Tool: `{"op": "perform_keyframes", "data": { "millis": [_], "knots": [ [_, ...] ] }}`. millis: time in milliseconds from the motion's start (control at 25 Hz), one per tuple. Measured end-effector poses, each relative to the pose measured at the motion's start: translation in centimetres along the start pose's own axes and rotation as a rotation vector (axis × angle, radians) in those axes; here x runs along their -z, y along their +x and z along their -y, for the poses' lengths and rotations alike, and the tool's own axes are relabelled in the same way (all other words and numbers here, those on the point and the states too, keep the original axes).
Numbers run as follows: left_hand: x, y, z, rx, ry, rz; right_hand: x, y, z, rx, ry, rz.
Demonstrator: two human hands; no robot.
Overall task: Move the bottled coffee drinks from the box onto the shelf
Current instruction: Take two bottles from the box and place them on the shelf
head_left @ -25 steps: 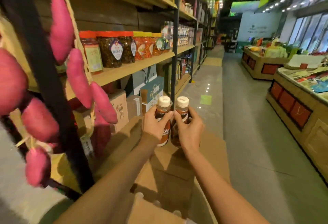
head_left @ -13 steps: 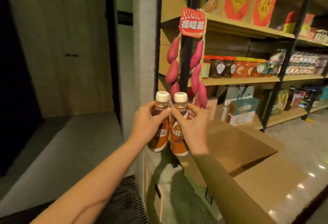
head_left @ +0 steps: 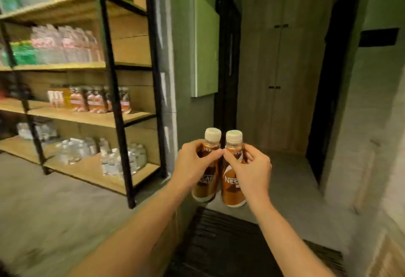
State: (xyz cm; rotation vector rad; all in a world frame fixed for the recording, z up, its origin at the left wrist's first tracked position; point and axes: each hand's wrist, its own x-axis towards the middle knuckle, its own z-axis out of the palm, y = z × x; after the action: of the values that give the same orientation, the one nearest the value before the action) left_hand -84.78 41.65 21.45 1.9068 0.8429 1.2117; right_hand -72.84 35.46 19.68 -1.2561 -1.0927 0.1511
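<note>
The black-framed shelf [head_left: 92, 117] stands off to the left, its middle board carrying a blurred row of brown-labelled bottles [head_left: 96, 101] that look like the same drink, so that row is probably the target. The left hand [head_left: 192, 167] has its fingers curled round the neck of one coffee bottle [head_left: 207, 185]; just beside it the second coffee bottle [head_left: 231, 186] hangs from the right hand [head_left: 252, 171], pinched the same way. Both are upright and in mid-air, well apart from any board.

Neck grips let the bodies swing, so a steady carry is wise — set each base down flat, labels outward, one at a time.

Underfoot lie a concrete floor [head_left: 43, 200] and a dark ribbed mat [head_left: 219, 244]; wooden cupboard doors [head_left: 280, 79] stand ahead.
</note>
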Motion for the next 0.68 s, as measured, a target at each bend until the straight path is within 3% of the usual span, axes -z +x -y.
{"op": "perform_keyframes", "data": {
  "millis": [320, 680],
  "knots": [
    [30.1, -6.3, 7.5, 0.141, 0.197, -0.302, -28.7, -9.3, 10.2, -0.009, 0.269, 0.307],
    [47.7, -5.3, 13.0, 0.197, 0.238, -0.475, -48.8, -11.0, 14.5, 0.047, 0.348, 0.432]
  ]
}}
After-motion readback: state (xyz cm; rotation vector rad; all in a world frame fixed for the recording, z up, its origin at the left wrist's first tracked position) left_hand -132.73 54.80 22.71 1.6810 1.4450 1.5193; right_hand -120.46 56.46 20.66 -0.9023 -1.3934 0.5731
